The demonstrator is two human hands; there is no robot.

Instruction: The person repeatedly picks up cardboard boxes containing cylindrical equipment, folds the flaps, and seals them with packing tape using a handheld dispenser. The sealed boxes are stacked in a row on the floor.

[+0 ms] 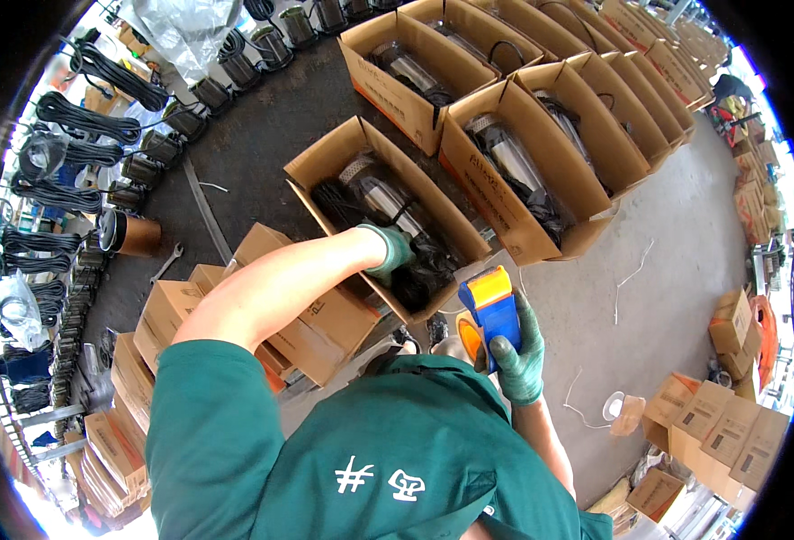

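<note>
At twelve o'clock, an open carton (433, 202) is holding a metal cylinder (383, 196), likely heavy, stiff, needing mid-barrel support; the left hand (392, 250) is resting inside, grip hidden; the right hand (520, 358) is clasping a blue-yellow tool (496, 317).

White characters (407, 486) mark the green shirt (370, 414), printed lettering (485, 169) the brown cartons (554, 153).

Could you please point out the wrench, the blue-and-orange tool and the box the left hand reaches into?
Wrench (168, 262), head view: middle of its handle.
Blue-and-orange tool (497, 317), head view: its blue body.
Box (416, 193), head view: inner face of its right wall.
</note>
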